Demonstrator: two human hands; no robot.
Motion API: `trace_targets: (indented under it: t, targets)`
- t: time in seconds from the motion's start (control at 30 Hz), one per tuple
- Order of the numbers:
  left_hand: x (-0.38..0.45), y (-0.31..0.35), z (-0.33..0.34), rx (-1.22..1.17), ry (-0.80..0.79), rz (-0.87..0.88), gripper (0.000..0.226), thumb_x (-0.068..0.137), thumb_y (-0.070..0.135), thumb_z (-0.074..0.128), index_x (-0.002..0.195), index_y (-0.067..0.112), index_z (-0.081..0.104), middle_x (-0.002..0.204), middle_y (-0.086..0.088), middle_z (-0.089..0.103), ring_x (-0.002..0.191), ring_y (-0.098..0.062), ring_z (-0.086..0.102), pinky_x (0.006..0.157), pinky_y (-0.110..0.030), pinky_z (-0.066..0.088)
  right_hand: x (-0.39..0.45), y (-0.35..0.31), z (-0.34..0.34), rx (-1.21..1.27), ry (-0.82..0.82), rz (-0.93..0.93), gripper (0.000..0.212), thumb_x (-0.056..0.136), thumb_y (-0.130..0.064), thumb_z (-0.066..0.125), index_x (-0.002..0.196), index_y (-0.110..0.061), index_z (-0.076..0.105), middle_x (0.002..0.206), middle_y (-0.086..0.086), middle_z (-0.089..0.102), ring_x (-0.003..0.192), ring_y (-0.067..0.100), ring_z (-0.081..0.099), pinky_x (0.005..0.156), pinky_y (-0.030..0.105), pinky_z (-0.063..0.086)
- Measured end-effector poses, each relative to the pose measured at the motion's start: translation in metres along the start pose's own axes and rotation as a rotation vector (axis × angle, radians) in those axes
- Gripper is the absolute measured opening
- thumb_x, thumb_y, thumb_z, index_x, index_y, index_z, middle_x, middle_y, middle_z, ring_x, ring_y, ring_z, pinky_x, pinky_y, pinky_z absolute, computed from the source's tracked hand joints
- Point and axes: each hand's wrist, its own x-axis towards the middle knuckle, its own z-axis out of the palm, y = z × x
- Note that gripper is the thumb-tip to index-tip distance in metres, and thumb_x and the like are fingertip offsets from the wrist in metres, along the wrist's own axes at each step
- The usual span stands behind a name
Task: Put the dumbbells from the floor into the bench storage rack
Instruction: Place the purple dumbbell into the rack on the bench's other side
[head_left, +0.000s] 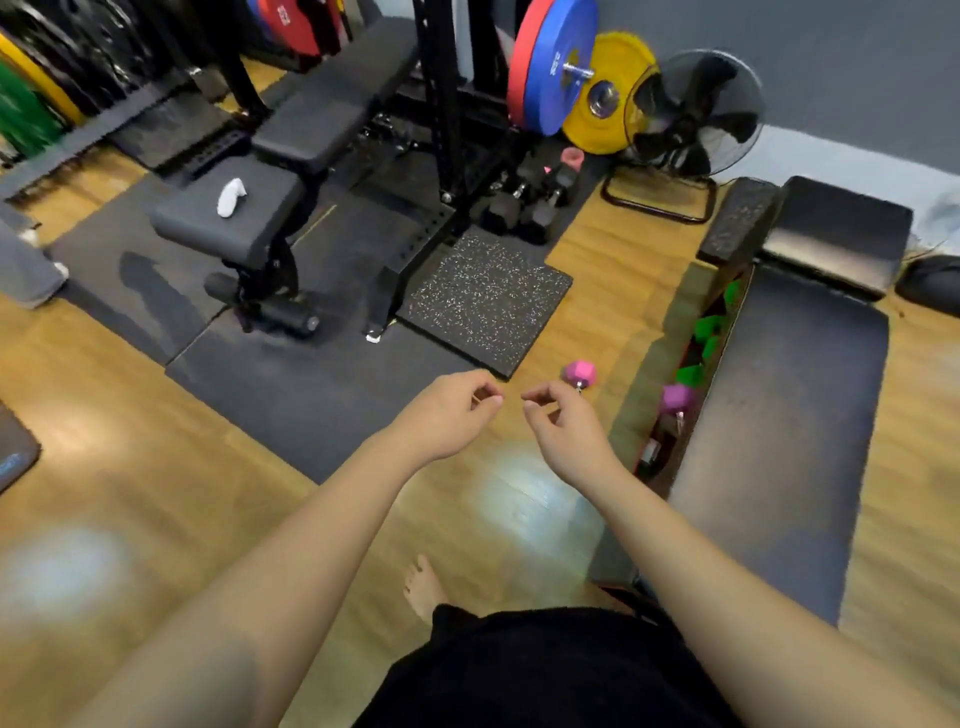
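One pink dumbbell (577, 375) lies on the wooden floor (156, 467) just beside our bench storage rack (691, 353), half hidden behind our right hand (563, 431). In the rack we see another pink dumbbell (675, 399) and green dumbbells (709, 332). Our right hand and left hand (447, 415) hover above the floor, fingers loosely curled, holding nothing.

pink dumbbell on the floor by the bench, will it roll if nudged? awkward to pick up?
The pink dumbbell has faceted hex heads, so it should likely stay put rather than roll. It looks small, probably light enough for one hand. Its coating looks matte, so probably not slippery.
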Motion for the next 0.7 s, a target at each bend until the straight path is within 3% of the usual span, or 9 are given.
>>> trace_targets:
  t: [0.07, 0.17, 0.27, 0.33, 0.4, 0.5, 0.6, 0.7]
  targets:
    - [0.023, -0.007, -0.019, 0.069, -0.06, 0.064, 0.016, 0.092, 0.035, 0.054, 0.101, 0.027, 0.064, 0.08, 0.016, 0.06, 0.07, -0.003, 0.055, 0.07, -0.029, 0.045, 0.012, -0.006, 0.01, 0.016, 0.067, 0.036, 0.007, 0.093, -0.019, 0.057, 0.098, -0.02, 0.062, 0.079, -0.014, 0.053, 0.059, 0.001, 0.046, 0.059, 0.016, 0.034]
    - [0.058, -0.015, -0.04, 0.108, -0.123, 0.162, 0.017, 0.092, 0.033, 0.054, 0.101, 0.023, 0.065, 0.085, 0.011, 0.064, 0.079, -0.013, 0.06, 0.075, -0.031, 0.049, 0.026, -0.01, 0.018, 0.051, 0.168, 0.124, 0.011, 0.093, -0.019, 0.057, 0.101, -0.017, 0.064, 0.074, -0.012, 0.053, 0.057, 0.005, 0.047, 0.057, 0.021, 0.036]
    - [0.088, -0.018, -0.042, 0.111, -0.207, 0.21, 0.016, 0.092, 0.032, 0.055, 0.101, 0.024, 0.066, 0.089, 0.01, 0.066, 0.083, -0.014, 0.061, 0.075, -0.029, 0.047, 0.025, -0.001, 0.019, 0.069, 0.232, 0.242, 0.013, 0.093, -0.024, 0.056, 0.102, -0.02, 0.065, 0.093, -0.001, 0.065, 0.069, 0.013, 0.057, 0.063, 0.024, 0.044]
    - [0.113, -0.013, -0.038, 0.156, -0.285, 0.25, 0.018, 0.093, 0.033, 0.054, 0.103, 0.024, 0.066, 0.094, 0.008, 0.067, 0.08, -0.012, 0.059, 0.074, -0.028, 0.045, 0.025, 0.008, 0.012, 0.04, 0.282, 0.277, 0.013, 0.093, -0.027, 0.056, 0.102, -0.023, 0.065, 0.102, -0.001, 0.065, 0.078, 0.01, 0.059, 0.067, 0.02, 0.045]
    - [0.14, -0.002, -0.034, 0.218, -0.357, 0.306, 0.019, 0.093, 0.034, 0.053, 0.105, 0.025, 0.065, 0.096, 0.007, 0.067, 0.075, -0.01, 0.057, 0.074, -0.029, 0.047, 0.03, 0.013, 0.001, 0.028, 0.349, 0.31, 0.01, 0.093, -0.026, 0.056, 0.096, -0.031, 0.064, 0.101, -0.003, 0.064, 0.079, 0.009, 0.059, 0.07, 0.023, 0.047]
    - [0.182, 0.019, -0.028, 0.285, -0.414, 0.39, 0.018, 0.093, 0.034, 0.053, 0.104, 0.025, 0.065, 0.096, 0.004, 0.068, 0.083, -0.016, 0.061, 0.08, -0.035, 0.051, 0.048, 0.018, -0.015, 0.032, 0.406, 0.354, 0.015, 0.093, -0.027, 0.056, 0.087, -0.041, 0.057, 0.1, -0.007, 0.062, 0.084, 0.016, 0.06, 0.078, 0.032, 0.051]
    - [0.224, 0.037, -0.023, 0.349, -0.449, 0.428, 0.018, 0.094, 0.035, 0.051, 0.103, 0.027, 0.064, 0.096, 0.003, 0.068, 0.086, -0.019, 0.062, 0.081, -0.038, 0.053, 0.082, 0.033, -0.024, 0.034, 0.444, 0.403, 0.008, 0.092, -0.027, 0.056, 0.094, -0.032, 0.062, 0.1, -0.005, 0.062, 0.083, 0.011, 0.06, 0.081, 0.036, 0.052]
    - [0.27, 0.049, -0.022, 0.402, -0.486, 0.45, 0.019, 0.094, 0.036, 0.05, 0.103, 0.026, 0.064, 0.097, 0.002, 0.069, 0.088, -0.021, 0.062, 0.081, -0.04, 0.053, 0.132, 0.043, -0.038, 0.051, 0.448, 0.425, 0.011, 0.094, -0.022, 0.054, 0.1, -0.02, 0.063, 0.096, -0.003, 0.063, 0.079, 0.0, 0.058, 0.075, 0.027, 0.051]
